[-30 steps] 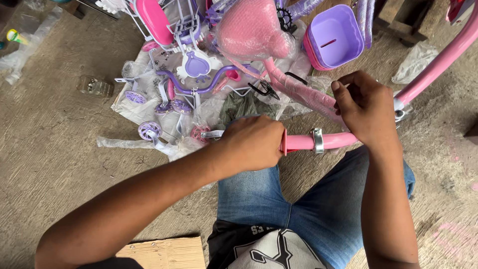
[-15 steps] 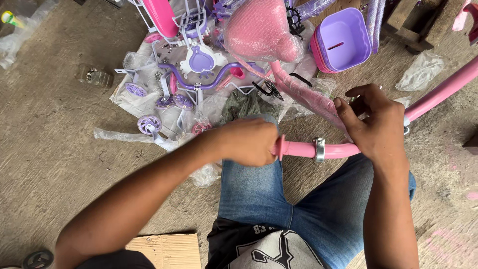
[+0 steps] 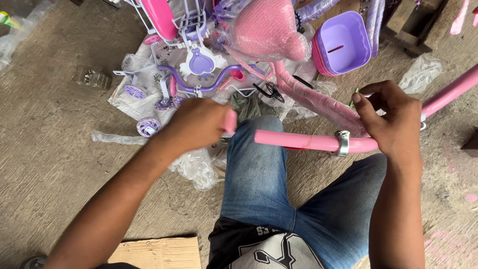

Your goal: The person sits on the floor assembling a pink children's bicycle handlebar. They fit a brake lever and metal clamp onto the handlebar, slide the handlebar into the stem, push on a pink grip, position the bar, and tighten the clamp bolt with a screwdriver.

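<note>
Across the lap: pink tube [image 3: 303, 141] lies level over the jeans, open end pointing to the person's left, far end running up and off to the right.
Right hand [image 3: 393, 124]: grip pinching the tube just right of the metal clamp band [image 3: 342, 143]; fingers curled, thumb up over something small at the junction, too hidden to name.
Left hand [image 3: 199, 124]: grip pressed together around a small pink piece [image 3: 230, 121], apart from the tube's open end; motion-blurred, so I cannot tell what the piece is.
Floor [image 3: 59, 149]: bare concrete with plastic wrap, purple handlebar [image 3: 201, 84], small purple wheels [image 3: 148, 126], a bubble-wrapped pink saddle [image 3: 269, 30] and a purple basket [image 3: 343, 42] near the knees.
Risk 1: tube rests on one thigh and one hand only; a push on the open end likely rolls or slides it off the knee.
Risk 2: clamp band looks loose on the tube; twisting could shift it along or scratch the paint.
Risk 3: small pink piece held by fingertips only; if dropped it lands in crumpled wrap and is hard to find.
Risk 4: small hardware in the clear bag [image 3: 92, 77] and loose bits on the wrap sit near the left knee; a leg shift could scatter them.
Risk 5: right-hand fingers close to the clamp edge, a pinch point if the band snaps tight.
</note>
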`<state>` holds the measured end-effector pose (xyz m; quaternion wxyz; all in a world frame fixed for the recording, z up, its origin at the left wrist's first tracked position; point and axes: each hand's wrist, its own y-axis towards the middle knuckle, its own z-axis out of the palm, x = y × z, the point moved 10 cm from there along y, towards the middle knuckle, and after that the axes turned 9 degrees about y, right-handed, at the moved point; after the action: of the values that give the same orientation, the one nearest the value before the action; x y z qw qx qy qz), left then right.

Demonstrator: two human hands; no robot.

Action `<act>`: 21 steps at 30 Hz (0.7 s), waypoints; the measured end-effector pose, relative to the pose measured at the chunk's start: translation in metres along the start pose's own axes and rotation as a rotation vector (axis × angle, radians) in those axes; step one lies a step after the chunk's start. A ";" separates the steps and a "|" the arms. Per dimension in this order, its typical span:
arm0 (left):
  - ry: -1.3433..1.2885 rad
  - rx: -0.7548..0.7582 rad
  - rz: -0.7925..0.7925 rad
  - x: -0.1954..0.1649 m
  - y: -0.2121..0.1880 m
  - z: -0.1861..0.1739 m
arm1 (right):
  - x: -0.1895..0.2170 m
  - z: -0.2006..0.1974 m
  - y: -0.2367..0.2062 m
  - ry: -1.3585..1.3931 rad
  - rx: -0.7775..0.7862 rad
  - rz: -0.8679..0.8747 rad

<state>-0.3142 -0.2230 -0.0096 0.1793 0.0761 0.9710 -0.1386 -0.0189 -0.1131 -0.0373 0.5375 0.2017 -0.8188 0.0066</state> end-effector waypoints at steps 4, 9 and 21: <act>-0.123 -0.276 -0.089 0.034 -0.021 -0.019 | -0.008 0.002 -0.002 0.119 -0.018 0.040; -0.375 -0.528 0.140 0.004 -0.009 -0.018 | -0.013 -0.003 -0.004 0.156 -0.059 0.022; -0.816 -0.546 -0.080 -0.035 0.015 0.040 | -0.040 -0.036 -0.081 0.106 -0.491 -0.341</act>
<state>-0.2664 -0.2242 -0.0362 0.5528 -0.0716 0.8247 0.0957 0.0533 -0.1659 -0.0744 0.6055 0.1997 -0.7210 -0.2716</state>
